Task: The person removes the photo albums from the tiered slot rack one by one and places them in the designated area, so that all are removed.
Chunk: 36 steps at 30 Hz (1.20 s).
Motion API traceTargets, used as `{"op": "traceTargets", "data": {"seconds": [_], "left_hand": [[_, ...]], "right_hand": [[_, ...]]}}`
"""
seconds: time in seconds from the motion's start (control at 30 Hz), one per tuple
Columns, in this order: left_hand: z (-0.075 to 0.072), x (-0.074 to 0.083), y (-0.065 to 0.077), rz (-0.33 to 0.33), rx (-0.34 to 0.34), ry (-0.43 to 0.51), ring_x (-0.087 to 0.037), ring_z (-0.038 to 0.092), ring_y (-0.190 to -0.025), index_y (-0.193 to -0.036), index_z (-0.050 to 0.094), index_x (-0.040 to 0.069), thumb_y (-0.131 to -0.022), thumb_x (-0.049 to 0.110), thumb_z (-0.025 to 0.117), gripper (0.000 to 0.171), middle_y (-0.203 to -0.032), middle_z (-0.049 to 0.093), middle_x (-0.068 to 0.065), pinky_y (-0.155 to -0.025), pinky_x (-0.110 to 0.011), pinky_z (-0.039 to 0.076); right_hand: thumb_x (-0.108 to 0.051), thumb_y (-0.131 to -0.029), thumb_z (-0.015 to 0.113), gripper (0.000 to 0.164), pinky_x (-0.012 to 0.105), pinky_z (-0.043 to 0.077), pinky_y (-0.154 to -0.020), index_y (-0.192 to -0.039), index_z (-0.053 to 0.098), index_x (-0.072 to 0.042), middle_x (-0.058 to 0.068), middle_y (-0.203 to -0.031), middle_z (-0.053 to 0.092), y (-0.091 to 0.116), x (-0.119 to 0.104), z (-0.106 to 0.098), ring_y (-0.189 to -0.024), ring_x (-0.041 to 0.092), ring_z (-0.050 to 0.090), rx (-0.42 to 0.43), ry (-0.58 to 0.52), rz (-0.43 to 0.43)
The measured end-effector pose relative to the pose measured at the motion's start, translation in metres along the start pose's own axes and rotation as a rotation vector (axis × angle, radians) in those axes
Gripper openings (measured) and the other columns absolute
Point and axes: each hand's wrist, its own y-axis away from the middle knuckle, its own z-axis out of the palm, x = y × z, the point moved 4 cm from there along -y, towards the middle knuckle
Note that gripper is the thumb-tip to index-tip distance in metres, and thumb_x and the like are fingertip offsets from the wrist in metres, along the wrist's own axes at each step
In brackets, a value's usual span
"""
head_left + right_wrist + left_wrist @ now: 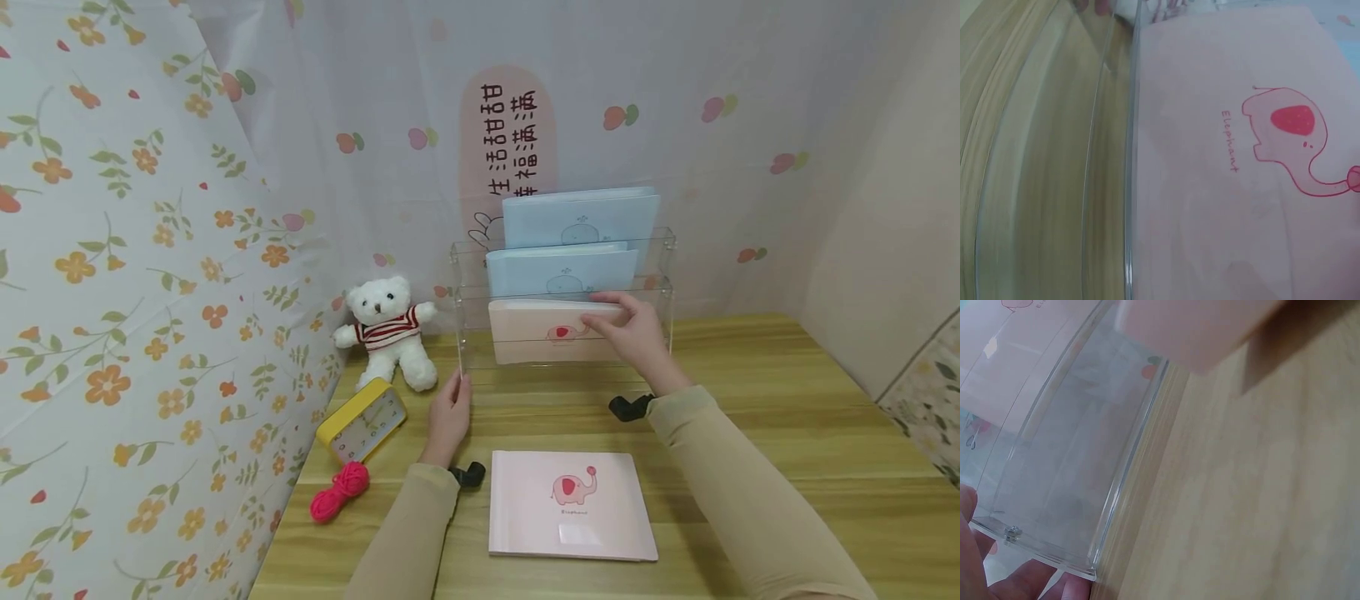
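A clear acrylic tiered rack point(480, 358) stands at the back of the table. My left hand point(448, 412) grips its lower left side; in the left wrist view the fingers point(1025, 581) bend behind the clear side panel. A pink elephant booklet point(517, 333) stands in the rack's front tier. At its upper right edge, my right hand point(633, 333) pinches it between thumb and fingers. In the right wrist view the booklet's cover point(1210, 219) shows close up, with the right hand mostly out of sight. Two light blue whale booklets, a middle one point(517, 273) and a rear one point(532, 218), stand behind.
Another pink elephant booklet point(525, 508) lies flat near the front. On the left are a white teddy bear point(382, 358), a yellow clock point(367, 421) and a pink yarn bundle point(340, 492). Patterned curtains point(150, 292) hang at the left and back of the wooden table point(750, 400).
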Motion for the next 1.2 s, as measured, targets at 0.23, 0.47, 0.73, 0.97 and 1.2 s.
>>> {"op": "traceTargets", "data": {"seconds": [0.23,0.47,0.73,0.97,1.2], "left_hand": [[0.005,-0.017,-0.006,-0.057,-0.020,0.014,-0.031,0.066,-0.142,-0.161,0.058,0.030,-0.112,0.065,0.052,0.061,-0.155,0.069,-0.007,-0.117,-0.055,0.055],[0.009,-0.023,-0.008,-0.095,-0.029,0.025,-0.030,0.066,-0.143,-0.160,0.059,0.034,-0.109,0.070,0.052,0.063,-0.154,0.070,-0.004,-0.118,-0.057,0.054],[0.000,0.005,0.000,-0.076,-0.027,0.019,-0.035,0.066,-0.141,-0.162,0.058,0.025,-0.115,0.054,0.051,0.056,-0.154,0.069,-0.012,-0.116,-0.057,0.055],[0.000,0.002,-0.003,-0.050,-0.014,0.000,-0.033,0.066,-0.141,-0.161,0.059,0.026,-0.113,0.062,0.051,0.060,-0.155,0.068,-0.009,-0.118,-0.056,0.054],[0.004,-0.011,-0.006,-0.036,-0.027,0.005,-0.033,0.067,-0.141,-0.162,0.057,0.028,-0.113,0.064,0.050,0.062,-0.156,0.068,-0.010,-0.116,-0.057,0.055]], "right_hand": [[-0.042,-0.098,0.086,0.048,0.038,0.048,-0.093,-0.130,0.073,-0.011,0.016,-0.157,0.061,0.002,0.000,0.004,-0.128,0.036,0.060,0.039,-0.030,0.043],[-0.028,-0.096,0.089,0.037,0.030,0.044,-0.085,-0.124,0.077,-0.006,0.019,-0.143,0.066,0.008,-0.001,0.009,-0.122,0.026,0.051,0.175,-0.051,0.030],[-0.023,-0.092,0.093,0.032,0.015,0.046,-0.061,-0.116,0.081,-0.005,-0.001,-0.117,0.078,0.016,-0.018,0.001,-0.084,0.005,0.059,0.315,-0.142,-0.084],[-0.001,-0.087,0.092,0.023,0.009,0.051,-0.075,-0.108,0.082,0.002,-0.015,-0.101,0.073,0.030,-0.048,-0.005,-0.099,-0.001,0.062,0.369,-0.193,-0.316],[0.008,-0.086,0.088,0.025,0.006,0.055,-0.084,-0.110,0.079,0.009,-0.026,-0.103,0.067,0.051,-0.060,-0.004,-0.102,-0.002,0.063,0.332,-0.214,-0.368]]}}
